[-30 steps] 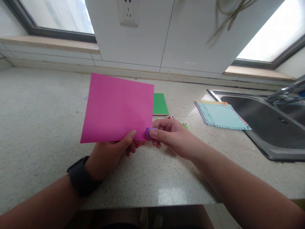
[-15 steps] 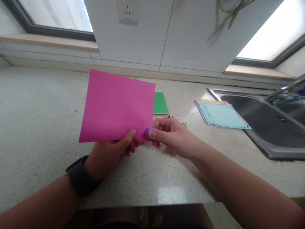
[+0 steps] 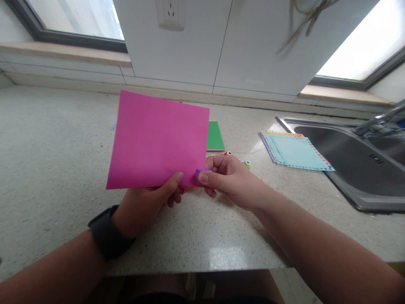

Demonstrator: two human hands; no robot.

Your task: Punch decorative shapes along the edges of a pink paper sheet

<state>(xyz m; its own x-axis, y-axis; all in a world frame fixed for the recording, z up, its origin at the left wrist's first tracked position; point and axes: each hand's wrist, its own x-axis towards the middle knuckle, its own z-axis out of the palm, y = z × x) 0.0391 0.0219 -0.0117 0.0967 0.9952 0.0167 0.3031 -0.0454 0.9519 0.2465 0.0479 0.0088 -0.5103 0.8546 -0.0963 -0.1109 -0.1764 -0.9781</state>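
Note:
A pink sheet of paper [image 3: 160, 141] is held up over the counter, tilted toward me. My left hand [image 3: 155, 198] pinches its lower edge, thumb on the front and fingers behind. At the lower right corner, my right hand [image 3: 232, 181] grips a small purple paper punch [image 3: 199, 176] between thumb and fingers, and the punch sits on the paper's edge. Behind the sheet lies a green stack of paper [image 3: 215, 136], partly covered. A red punch [image 3: 228, 153] and a green punch [image 3: 247, 164] show just beyond my right hand. Something red is partly hidden below the sheet.
Several light-blue and yellow cards with punched edges [image 3: 299, 152] lie on the speckled counter [image 3: 202, 245], overhanging the rim of a steel sink [image 3: 354, 207]. A tap [image 3: 376, 120] stands over the sink. The tiled wall with an outlet [image 3: 171, 12] rises behind.
The pink sheet, with both hands and the purple punch, has shifted very slightly to the right in view. Both grips look the same.

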